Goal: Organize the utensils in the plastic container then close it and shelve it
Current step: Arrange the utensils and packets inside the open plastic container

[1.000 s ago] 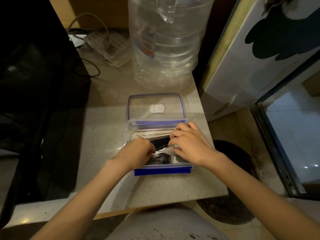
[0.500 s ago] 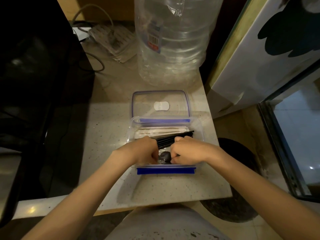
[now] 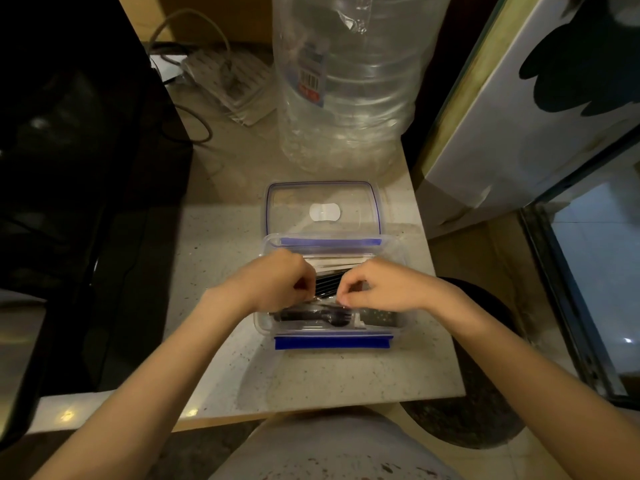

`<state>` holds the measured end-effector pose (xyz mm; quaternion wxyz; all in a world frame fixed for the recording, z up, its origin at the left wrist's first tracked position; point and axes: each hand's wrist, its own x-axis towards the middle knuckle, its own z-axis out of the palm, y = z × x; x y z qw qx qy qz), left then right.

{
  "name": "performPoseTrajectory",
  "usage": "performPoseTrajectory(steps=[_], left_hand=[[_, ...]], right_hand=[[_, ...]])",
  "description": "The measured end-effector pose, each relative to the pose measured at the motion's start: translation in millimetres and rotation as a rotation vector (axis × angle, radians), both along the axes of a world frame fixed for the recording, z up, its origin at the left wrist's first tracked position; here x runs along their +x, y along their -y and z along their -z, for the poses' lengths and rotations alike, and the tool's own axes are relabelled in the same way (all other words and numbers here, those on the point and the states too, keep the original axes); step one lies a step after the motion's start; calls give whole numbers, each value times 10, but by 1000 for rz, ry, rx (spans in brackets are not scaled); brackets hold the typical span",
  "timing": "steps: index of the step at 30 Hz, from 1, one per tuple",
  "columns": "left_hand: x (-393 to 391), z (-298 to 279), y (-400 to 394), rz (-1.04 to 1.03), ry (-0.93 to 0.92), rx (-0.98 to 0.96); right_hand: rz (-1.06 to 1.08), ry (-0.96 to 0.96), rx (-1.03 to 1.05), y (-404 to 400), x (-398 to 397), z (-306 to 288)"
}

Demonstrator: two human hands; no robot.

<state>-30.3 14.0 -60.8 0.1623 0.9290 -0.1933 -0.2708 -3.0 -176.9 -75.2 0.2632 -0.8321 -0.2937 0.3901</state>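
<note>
While the plastic container sits open near the tabletop's front edge, its black utensils lie loose inside, light, stiff and likely slippery. Both hands work over them: the left hand and right hand are curled with fingertips pinched on something small, though what exactly I cannot tell. Handles look the safest hold. Just beyond lies the lid, then a large water bottle.

Clear plastic container, blue clip edges. Black plastic forks inside. Clear lid, blue rim, white centre patch. Pale speckled stone counter.
</note>
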Motion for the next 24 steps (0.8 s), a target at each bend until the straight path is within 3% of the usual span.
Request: performPoseTrajectory(steps=[7, 15, 24], left_hand=[[-138, 56, 40, -37, 181, -3], [-245, 168, 44, 24, 110, 84], [-263, 253, 61, -4, 166, 115]], right_hand=[[85, -65, 39, -2, 9, 44], [-10, 316, -123, -163, -186, 139], [-109, 396, -162, -164, -211, 187]])
